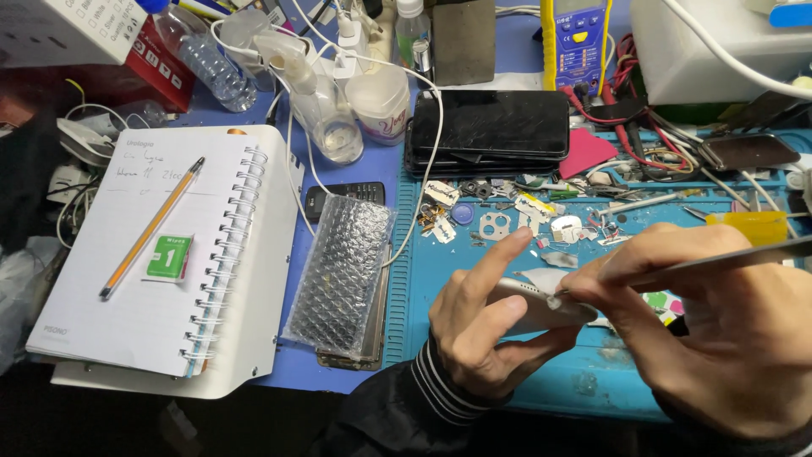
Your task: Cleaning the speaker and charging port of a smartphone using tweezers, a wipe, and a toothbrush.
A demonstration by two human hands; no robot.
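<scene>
My left hand (480, 326) grips a white phone body (541, 306) from below, with the thumb and forefinger around its near end, over a blue work mat (584, 372). My right hand (719, 326) pinches a thin metal prying tool (719, 261) whose tip touches the phone's top edge next to a small white flap. The rest of the phone is hidden behind both hands.
A spiral notebook (127, 288) with a pencil (152, 227) and a green packet lies at left. A bubble-wrap bag (342, 271) covers a device beside the mat. Stacked dark phones (491, 127), small loose parts, cables, bottles and a yellow multimeter (575, 38) crowd the back.
</scene>
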